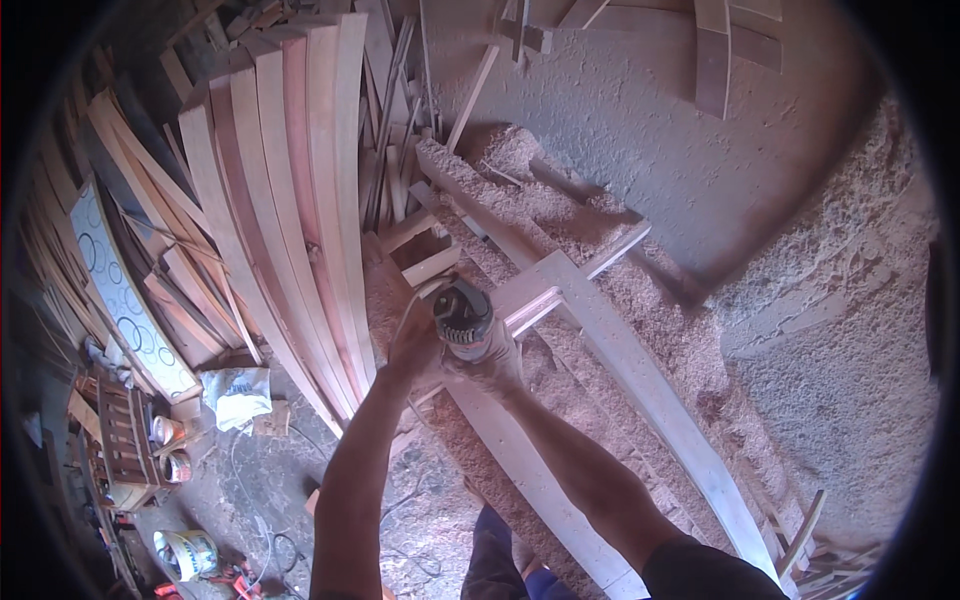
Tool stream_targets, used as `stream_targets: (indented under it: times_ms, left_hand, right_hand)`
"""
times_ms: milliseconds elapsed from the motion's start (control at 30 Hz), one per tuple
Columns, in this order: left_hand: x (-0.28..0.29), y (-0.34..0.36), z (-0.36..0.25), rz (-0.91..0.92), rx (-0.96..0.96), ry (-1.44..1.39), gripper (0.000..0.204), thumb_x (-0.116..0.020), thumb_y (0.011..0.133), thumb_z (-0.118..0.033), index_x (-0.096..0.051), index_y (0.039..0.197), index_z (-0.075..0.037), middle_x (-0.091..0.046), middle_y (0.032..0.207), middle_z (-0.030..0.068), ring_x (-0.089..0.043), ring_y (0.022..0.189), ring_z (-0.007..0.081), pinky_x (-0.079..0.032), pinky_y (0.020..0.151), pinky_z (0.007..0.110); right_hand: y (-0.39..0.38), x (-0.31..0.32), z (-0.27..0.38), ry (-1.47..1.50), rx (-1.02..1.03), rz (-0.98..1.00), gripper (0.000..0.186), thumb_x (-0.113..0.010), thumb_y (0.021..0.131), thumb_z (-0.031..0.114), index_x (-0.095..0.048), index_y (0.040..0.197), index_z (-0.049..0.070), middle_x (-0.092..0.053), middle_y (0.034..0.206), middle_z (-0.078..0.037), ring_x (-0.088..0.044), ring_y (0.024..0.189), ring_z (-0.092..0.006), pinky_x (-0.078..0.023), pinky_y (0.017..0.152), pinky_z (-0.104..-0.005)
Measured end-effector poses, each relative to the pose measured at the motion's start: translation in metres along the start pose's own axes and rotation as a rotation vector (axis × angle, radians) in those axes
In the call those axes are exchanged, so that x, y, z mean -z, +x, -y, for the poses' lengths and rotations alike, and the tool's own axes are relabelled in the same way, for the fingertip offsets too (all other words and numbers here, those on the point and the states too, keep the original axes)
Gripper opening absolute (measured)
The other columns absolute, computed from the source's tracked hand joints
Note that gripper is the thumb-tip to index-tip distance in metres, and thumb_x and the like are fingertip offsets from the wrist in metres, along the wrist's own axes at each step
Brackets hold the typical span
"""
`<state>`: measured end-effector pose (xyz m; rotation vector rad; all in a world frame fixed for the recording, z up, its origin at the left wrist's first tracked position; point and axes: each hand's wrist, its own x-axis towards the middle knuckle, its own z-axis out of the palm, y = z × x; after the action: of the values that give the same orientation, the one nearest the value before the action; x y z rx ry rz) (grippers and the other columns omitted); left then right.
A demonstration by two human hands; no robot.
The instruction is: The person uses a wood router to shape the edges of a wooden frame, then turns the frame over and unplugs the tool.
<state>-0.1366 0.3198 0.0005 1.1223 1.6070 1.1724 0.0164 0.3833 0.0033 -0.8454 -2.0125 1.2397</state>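
Observation:
An upright handheld power tool, shaped like a router with a round black vented top, stands in the middle of the view. From its left side my left hand wraps round it, and my right hand grips its lower right side. The tool's base and cutting end are hidden under my hands. Beneath them lies a pale wooden frame: one long board runs toward me, and a second long board lies to its right. A short crosspiece meets the frame just right of the tool.
Tall curved planks lean at the left, beside a patterned panel. Wood shavings cover the surface around the frame and heap against the wall. On the floor at lower left are a white bucket, a slatted wooden piece and cables.

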Motion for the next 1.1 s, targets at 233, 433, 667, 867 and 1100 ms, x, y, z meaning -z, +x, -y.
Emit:
stream_targets:
  times_ms: [233,433,667,867,1100]
  left_hand:
    - [0.005,0.018,-0.004,0.199,-0.124,0.907,0.117,-0.092,0.069,-0.059,-0.037,0.164,-0.017,-0.04,0.163,0.018,-0.032,0.157,0.0344,-0.017,0.135,0.049]
    - [-0.02,-0.018,0.04,0.092,-0.181,0.3,0.097,-0.09,0.08,-0.037,-0.041,0.159,-0.014,-0.046,0.159,0.0149,-0.045,0.149,0.0311,-0.038,0.126,0.047]
    - [-0.089,-0.09,0.008,-0.185,-0.137,-0.014,0.1,-0.094,0.075,-0.035,-0.04,0.156,-0.01,-0.045,0.156,0.0164,-0.048,0.143,0.0366,-0.044,0.119,0.054]
    - [-0.167,-0.147,0.003,-0.168,-0.145,0.668,0.086,-0.084,0.091,-0.035,-0.034,0.159,-0.013,-0.043,0.161,0.0127,-0.052,0.142,0.0341,-0.049,0.115,0.055]
    - [-0.229,-0.199,0.007,-0.146,-0.134,0.646,0.099,-0.094,0.075,-0.029,-0.04,0.156,-0.008,-0.051,0.153,0.0204,-0.054,0.138,0.0404,-0.049,0.114,0.051]
  right_hand:
    - [0.013,0.021,-0.034,0.308,0.002,0.032,0.085,-0.096,0.068,0.032,-0.053,0.136,0.006,-0.065,0.124,-0.009,-0.066,0.112,-0.0191,-0.056,0.098,-0.0369]
    - [0.013,0.05,-0.009,0.411,0.089,0.459,0.085,-0.099,0.071,0.021,-0.055,0.143,0.008,-0.067,0.134,-0.005,-0.063,0.121,-0.0152,-0.054,0.108,-0.0347]
    - [-0.028,0.099,0.022,0.085,0.002,0.682,0.084,-0.099,0.066,0.024,-0.061,0.14,0.013,-0.068,0.136,-0.004,-0.062,0.124,-0.0146,-0.051,0.113,-0.0325]
    - [-0.106,0.143,0.002,0.25,0.056,0.605,0.089,-0.099,0.064,0.027,-0.059,0.142,0.013,-0.067,0.137,-0.004,-0.062,0.124,-0.0165,-0.049,0.114,-0.0326]
    - [-0.183,0.183,-0.014,0.166,0.077,0.578,0.09,-0.097,0.062,0.029,-0.058,0.141,0.011,-0.067,0.134,-0.007,-0.062,0.123,-0.0194,-0.049,0.113,-0.0344]
